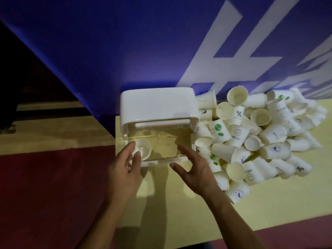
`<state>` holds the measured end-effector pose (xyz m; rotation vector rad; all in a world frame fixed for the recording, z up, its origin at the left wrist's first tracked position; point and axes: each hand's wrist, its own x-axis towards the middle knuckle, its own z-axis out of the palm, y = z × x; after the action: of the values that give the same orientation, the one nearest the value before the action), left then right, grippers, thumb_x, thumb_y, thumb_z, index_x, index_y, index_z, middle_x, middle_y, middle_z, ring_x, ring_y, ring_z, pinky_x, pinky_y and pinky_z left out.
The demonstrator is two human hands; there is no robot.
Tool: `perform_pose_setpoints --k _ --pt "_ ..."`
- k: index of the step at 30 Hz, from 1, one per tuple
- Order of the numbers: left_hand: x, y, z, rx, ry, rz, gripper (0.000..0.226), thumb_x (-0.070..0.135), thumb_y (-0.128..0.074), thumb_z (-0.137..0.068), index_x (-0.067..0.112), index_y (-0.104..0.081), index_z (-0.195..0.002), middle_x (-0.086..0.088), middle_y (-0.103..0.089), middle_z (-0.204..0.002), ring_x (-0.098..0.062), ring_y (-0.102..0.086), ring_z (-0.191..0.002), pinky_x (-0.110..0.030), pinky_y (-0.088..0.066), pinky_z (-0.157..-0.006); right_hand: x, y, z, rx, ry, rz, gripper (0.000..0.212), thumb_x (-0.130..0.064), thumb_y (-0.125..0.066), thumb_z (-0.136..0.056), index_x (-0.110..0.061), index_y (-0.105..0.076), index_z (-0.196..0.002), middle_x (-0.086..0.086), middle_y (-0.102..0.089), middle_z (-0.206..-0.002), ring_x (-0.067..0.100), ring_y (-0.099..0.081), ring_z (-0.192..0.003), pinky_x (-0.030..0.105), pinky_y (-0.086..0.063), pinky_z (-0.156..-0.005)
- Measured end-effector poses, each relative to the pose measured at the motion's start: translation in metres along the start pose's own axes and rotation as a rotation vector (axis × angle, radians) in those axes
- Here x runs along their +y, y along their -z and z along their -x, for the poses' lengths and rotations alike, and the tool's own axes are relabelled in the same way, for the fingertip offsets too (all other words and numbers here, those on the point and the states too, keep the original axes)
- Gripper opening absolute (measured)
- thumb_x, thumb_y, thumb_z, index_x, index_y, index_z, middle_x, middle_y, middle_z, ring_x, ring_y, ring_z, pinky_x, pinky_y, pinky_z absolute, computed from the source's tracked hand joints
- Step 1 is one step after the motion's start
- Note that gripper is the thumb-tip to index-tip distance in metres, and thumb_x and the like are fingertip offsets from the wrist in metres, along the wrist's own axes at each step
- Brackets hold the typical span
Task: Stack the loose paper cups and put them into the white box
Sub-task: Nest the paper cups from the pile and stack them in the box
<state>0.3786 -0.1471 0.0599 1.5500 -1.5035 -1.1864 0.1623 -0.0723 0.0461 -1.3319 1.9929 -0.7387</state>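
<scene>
A white box (pixel 158 105) with a clear front flap stands at the table's left end, its opening facing me. Inside it, at the left, lies a single paper cup (pixel 143 149) with its mouth toward me. My left hand (pixel 124 169) hovers at the box's front left corner, fingers spread, holding nothing. At the box's front right my right hand (pixel 194 169) is also spread and empty. A large heap of loose paper cups (pixel 255 137), white with printed logos, lies to the right of the box, several on their sides.
The pale yellow table (pixel 179 209) has bare surface in front of the box and the heap. A blue banner (pixel 125 51) with white letters hangs right behind the box. Red floor (pixel 45 194) shows to the left of the table edge.
</scene>
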Motion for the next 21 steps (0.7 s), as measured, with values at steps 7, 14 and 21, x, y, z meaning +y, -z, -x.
perform_pose_setpoints --k 7,14,21 --pt "0.105 -0.098 0.001 -0.256 -0.331 -0.052 0.04 0.034 -0.061 -0.1 0.026 -0.061 -0.138 0.013 -0.067 -0.13 0.002 -0.063 -0.118 -0.018 -0.054 -0.093 0.023 0.139 0.018 0.296 -0.065 -0.097 0.06 -0.053 -0.073 -0.088 -0.034 -0.058 -0.143 -0.018 -0.069 -0.126 -0.006 -0.061 -0.116 0.025 -0.054 -0.098" --pt "0.177 -0.23 -0.018 -0.254 -0.428 -0.225 0.048 0.044 -0.064 -0.096 0.031 -0.055 -0.141 0.01 -0.06 -0.14 -0.005 -0.056 -0.121 -0.027 -0.051 -0.094 0.075 0.247 0.017 0.41 -0.008 -0.123 0.062 -0.057 -0.071 -0.087 -0.028 -0.061 -0.141 -0.015 -0.071 -0.124 -0.003 -0.063 -0.117 0.028 -0.054 -0.098" --pt "0.189 -0.339 -0.068 -0.22 -0.292 -0.521 0.087 0.049 -0.079 -0.083 0.018 -0.034 -0.151 -0.002 -0.042 -0.152 -0.023 -0.043 -0.138 -0.035 -0.043 -0.104 0.145 0.309 0.012 0.375 -0.04 -0.181 0.063 -0.055 -0.072 -0.082 -0.033 -0.062 -0.14 -0.018 -0.071 -0.124 -0.002 -0.064 -0.117 0.035 -0.055 -0.101"
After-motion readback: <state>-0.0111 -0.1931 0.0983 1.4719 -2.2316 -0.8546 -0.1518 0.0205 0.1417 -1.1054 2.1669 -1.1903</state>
